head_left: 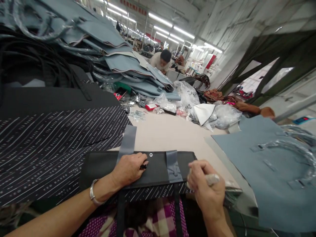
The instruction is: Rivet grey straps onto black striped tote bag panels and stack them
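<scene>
A black fabric panel (158, 169) lies across the near edge of the table, with two grey straps (172, 164) and a small white ring (151, 154) near its top edge. My left hand (129, 169) rests on the panel with fingers curled, pinching a small black piece (143, 166) against it. My right hand (204, 189) sits at the panel's right end, fingers closed round a pale, metallic tool (222, 182) whose tip points right. A silver bracelet (93, 194) circles my left wrist.
Striped black lining pieces (54, 141) are piled at left. Blue-grey bag panels with plastic-wrapped handles (276, 164) lie at right, and more are stacked high at the back left (118, 56). Plastic bags and small hardware (172, 105) clutter the far table. A person (161, 61) works beyond.
</scene>
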Demonstrator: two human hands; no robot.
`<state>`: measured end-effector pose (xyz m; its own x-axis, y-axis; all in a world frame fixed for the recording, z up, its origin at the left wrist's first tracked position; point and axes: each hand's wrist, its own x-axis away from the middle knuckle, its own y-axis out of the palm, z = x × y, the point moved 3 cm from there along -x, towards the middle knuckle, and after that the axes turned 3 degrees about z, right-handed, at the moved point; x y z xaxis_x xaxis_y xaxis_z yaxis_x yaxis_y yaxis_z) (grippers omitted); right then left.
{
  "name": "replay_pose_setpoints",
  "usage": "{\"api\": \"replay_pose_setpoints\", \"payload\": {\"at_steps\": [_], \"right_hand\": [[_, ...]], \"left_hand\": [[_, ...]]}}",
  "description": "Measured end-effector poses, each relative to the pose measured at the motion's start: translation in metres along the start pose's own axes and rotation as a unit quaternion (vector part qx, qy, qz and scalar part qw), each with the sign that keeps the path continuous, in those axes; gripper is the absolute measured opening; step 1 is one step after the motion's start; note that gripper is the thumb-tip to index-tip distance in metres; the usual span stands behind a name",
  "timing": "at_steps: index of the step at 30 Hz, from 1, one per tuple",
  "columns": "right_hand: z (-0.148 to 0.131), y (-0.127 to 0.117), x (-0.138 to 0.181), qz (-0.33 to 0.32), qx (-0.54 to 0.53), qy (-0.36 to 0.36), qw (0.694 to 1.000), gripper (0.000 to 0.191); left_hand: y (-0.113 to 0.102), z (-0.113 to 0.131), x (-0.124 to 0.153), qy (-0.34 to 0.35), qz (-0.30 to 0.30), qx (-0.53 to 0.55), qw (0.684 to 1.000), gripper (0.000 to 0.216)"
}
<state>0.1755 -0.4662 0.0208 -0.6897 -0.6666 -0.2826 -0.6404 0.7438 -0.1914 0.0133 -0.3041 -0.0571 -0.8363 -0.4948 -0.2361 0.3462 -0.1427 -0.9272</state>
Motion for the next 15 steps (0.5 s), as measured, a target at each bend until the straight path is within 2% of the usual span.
{"api": "replay_pose_setpoints", "payload": {"at_steps": [2, 5, 7, 11, 13, 15], "right_hand": [[-0.008, 0.034, -0.027, 0.012, -0.162, -0.005, 0.987, 0.026], [-0.006, 0.086, -0.055, -0.023, -0.243, -0.004, 0.970, 0.031], [0.001, 0.109, -0.061, -0.028, -0.237, -0.013, 0.971, 0.032], [0.026, 0.139, -0.059, -0.030, -0.144, -0.014, 0.989, 0.036], [0.040, 0.148, -0.061, -0.057, -0.097, 0.003, 0.994, 0.037], [0.045, 0.146, -0.065, -0.095, -0.052, 0.014, 0.994, 0.037]], "left_hand": [[-0.001, -0.001, 0.000, -0.006, -0.001, -0.002, 1.000, 0.014], [-0.003, -0.002, 0.000, -0.012, -0.006, 0.004, 1.000, 0.009], [-0.003, -0.003, 0.000, -0.013, -0.014, 0.014, 1.000, 0.006], [-0.002, -0.006, 0.001, -0.017, -0.029, 0.033, 0.999, 0.007], [-0.002, -0.006, 0.001, -0.023, -0.032, 0.037, 0.999, 0.008], [-0.004, -0.006, 0.000, -0.024, -0.031, 0.039, 0.998, 0.008]]}}
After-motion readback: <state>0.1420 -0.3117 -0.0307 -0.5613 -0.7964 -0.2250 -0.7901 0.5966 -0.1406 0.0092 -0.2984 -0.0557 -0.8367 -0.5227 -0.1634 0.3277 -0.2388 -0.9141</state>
